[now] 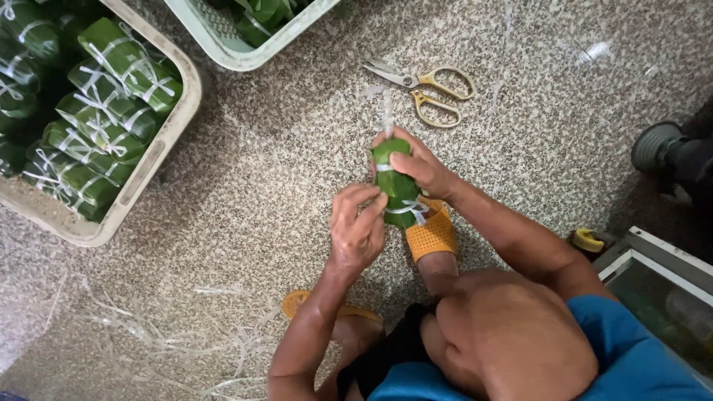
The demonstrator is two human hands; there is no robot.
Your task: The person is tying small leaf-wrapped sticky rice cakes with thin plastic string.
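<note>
Green leaf wraps the bundle I hold upright near the middle of the frame, just above my orange sandal. My right hand is curled around its upper half from the right, fingers closed over the top, where a strip of pale plastic string sticks straight up. My left hand is closed at the bundle's lower part, fingertips pinched on the white tie that runs around it there.

Scissors with yellow handles lie open on the speckled stone floor just above the bundle, apart from both hands. At the upper left of the frame a beige plastic crate is stacked with tied green bundles of the same kind, and a pale green crate at the top edge holds more leaves. Loose offcuts of pale string are scattered over the floor at the lower left, beside my other sandal. A glass-topped box sits at the lower right edge.
</note>
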